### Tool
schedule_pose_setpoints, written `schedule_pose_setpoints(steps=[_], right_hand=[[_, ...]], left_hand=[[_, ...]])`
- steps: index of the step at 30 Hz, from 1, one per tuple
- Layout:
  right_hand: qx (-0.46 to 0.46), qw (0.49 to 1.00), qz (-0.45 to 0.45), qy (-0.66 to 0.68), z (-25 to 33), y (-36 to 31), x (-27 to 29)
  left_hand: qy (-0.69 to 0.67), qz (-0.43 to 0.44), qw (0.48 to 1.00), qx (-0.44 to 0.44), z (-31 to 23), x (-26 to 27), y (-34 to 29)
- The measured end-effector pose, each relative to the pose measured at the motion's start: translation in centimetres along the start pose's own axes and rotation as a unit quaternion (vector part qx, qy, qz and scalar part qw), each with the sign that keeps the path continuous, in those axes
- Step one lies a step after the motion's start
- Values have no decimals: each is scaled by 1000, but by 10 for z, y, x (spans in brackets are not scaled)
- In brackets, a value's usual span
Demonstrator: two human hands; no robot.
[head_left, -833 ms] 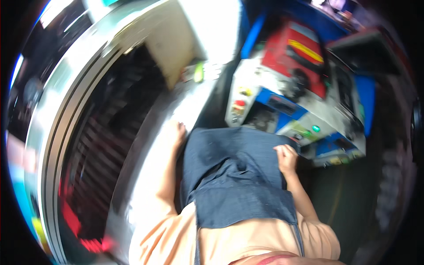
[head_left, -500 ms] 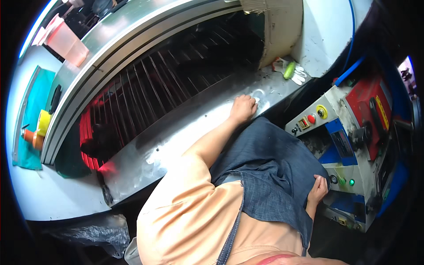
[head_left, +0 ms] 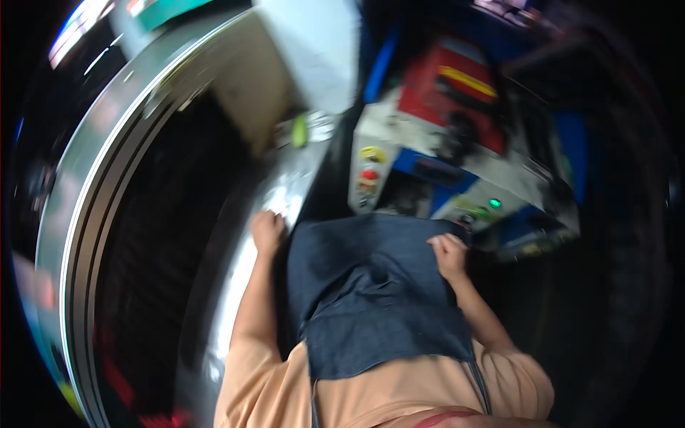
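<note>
My left hand [head_left: 269,232] is curled at the near edge of a shiny metal ledge [head_left: 246,265], beside my dark denim apron [head_left: 374,267]. Its fingers are closed, and blur hides whether anything is in them. My right hand [head_left: 449,255] is closed too, at the right side of the apron, close to the control box [head_left: 367,160] and its machine. What it holds, if anything, does not show. At the ledge's far end lie a green object [head_left: 299,131] and white gloves [head_left: 321,127].
A red machine housing [head_left: 457,93] with a yellow stripe stands ahead right. A green lamp [head_left: 495,203] glows on its lower panel. To my left, a curved metal rail [head_left: 89,260] borders a dark opening [head_left: 164,235]. Brown cardboard [head_left: 253,89] stands at its far end.
The view has turned to the right, bringing the red machine ahead of me. My right hand has come up and forward near the apron's edge. My left hand stays at the ledge.
</note>
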State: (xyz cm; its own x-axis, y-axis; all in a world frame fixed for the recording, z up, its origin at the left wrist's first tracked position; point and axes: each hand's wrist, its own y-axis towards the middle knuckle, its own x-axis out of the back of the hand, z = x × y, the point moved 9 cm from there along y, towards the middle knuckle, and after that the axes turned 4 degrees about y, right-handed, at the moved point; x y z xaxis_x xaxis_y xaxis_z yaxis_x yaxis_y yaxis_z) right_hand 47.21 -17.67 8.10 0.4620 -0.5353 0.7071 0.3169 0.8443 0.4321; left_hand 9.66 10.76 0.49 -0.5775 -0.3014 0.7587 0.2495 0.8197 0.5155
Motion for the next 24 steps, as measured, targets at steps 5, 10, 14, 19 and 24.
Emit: schedule_pose_setpoints(steps=[5,10,14,19,24], right_hand=[[9,999,-37,16,-3,-9,13],[3,999,-34,22,-6,-11,15],[11,999,-35,25,-4,-10,14],[19,998,-43,30,-5,-9,14],[21,999,-41,26,-4,-8,15]], left_hand=[[71,53,996,-12,-31,7,7],[87,66,994,-13,-31,4,7],[98,78,992,-8,-28,2,5],[108,88,990,-12,-28,2,6],[104,84,991,-12,-29,3,5]])
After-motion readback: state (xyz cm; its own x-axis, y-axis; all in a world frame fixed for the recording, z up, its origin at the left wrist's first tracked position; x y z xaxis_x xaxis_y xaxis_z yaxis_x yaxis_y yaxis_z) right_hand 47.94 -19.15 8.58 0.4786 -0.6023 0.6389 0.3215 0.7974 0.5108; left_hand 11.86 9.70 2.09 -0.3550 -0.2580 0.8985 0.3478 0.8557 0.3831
